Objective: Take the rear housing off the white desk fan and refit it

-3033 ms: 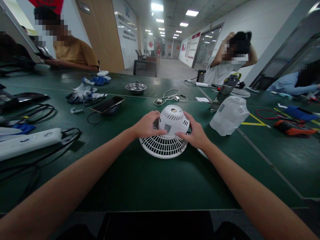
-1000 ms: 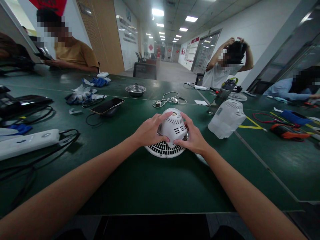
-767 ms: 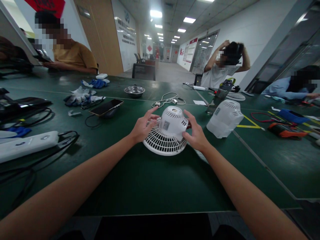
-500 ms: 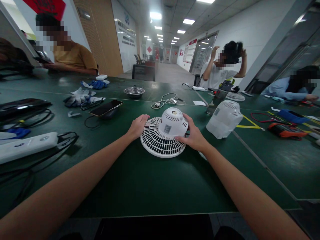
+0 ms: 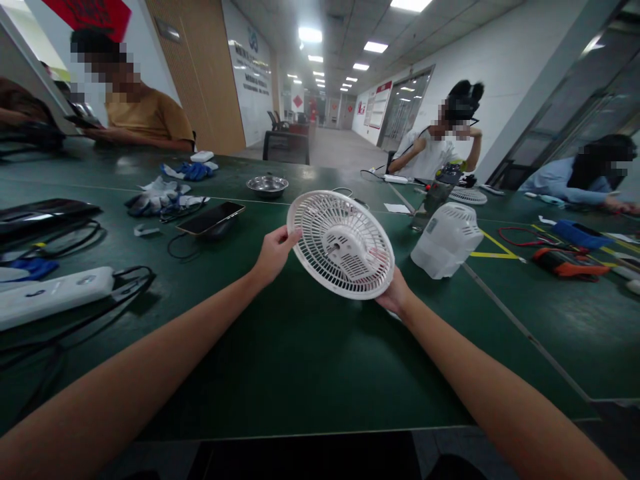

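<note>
A white round fan guard with its motor housing (image 5: 345,250) is tilted up above the table, its open inner side and metal shaft facing me. My left hand (image 5: 275,252) pinches its left rim between thumb and fingers. Behind the lower right part is my right hand (image 5: 395,290), closed on the housing from the back; the guard partly hides its fingers. To the right stands a translucent white plastic housing (image 5: 447,241). A white cable (image 5: 345,191) lies behind the guard, mostly covered by it.
On the left are a phone (image 5: 213,219), gloves (image 5: 157,197) and a white power strip (image 5: 57,297) with black cords. A metal bowl (image 5: 267,185) sits farther back. At right lie a dark bottle (image 5: 435,197) and an orange multimeter (image 5: 570,263). Several people sit around the table.
The fan guard has been lifted off the table and turned over, so its inside now shows instead of the motor's back. My right hand has shifted behind it. A person opposite has lowered their arms.
</note>
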`<state>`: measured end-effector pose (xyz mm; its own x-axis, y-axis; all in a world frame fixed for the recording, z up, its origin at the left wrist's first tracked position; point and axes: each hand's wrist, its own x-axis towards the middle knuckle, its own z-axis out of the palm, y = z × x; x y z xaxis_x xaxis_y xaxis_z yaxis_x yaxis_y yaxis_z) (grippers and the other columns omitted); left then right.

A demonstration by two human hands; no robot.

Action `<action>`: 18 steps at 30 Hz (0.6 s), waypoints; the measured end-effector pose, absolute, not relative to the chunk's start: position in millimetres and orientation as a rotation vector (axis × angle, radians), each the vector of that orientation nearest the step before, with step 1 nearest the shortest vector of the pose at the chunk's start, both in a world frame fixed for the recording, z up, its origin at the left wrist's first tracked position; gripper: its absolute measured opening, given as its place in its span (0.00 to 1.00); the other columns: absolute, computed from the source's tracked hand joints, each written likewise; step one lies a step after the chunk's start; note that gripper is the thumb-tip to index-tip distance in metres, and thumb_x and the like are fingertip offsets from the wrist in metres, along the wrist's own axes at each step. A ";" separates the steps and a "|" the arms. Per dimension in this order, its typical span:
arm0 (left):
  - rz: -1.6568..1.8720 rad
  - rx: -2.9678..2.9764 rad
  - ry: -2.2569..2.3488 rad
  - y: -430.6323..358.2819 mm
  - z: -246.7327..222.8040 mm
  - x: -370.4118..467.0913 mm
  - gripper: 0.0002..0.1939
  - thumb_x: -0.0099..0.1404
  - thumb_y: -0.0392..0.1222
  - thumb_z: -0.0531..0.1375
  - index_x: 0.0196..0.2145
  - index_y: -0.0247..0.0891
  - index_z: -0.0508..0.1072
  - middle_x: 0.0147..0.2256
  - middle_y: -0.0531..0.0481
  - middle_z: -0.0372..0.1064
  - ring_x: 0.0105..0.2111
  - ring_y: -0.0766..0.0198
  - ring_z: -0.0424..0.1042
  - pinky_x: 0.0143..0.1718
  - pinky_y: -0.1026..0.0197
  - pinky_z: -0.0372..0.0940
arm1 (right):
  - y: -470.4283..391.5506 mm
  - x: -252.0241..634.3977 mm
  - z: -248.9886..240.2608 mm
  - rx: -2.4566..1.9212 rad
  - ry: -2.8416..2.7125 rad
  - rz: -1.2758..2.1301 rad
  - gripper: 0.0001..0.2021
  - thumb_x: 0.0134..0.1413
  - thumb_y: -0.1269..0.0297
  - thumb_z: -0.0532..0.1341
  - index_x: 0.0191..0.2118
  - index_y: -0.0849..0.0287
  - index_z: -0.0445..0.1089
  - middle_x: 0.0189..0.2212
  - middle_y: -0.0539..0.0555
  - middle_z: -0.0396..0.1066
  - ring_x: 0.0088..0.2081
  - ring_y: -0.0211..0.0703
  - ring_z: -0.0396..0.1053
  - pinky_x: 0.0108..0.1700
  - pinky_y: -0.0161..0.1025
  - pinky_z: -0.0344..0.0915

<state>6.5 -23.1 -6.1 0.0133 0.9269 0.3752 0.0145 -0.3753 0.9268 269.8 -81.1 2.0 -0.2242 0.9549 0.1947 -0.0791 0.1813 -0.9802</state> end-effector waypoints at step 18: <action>1.308 1.306 1.017 -28.4 -10.7 15.5 0.13 0.55 0.44 0.73 0.34 0.34 0.79 0.30 0.44 0.79 0.29 0.53 0.79 0.33 0.48 0.77 | -62.2 287.4 0.5 -1.049 -1.336 1.039 0.37 0.48 0.49 0.68 0.62 0.49 0.55 0.46 0.53 0.74 0.45 0.52 0.75 0.50 0.55 0.73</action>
<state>15.5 -28.4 -10.7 0.0664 0.9836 0.1674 -0.0803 -0.1620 0.9835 287.4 -62.2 0.5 -0.0172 0.9742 0.2251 0.0213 0.2255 -0.9740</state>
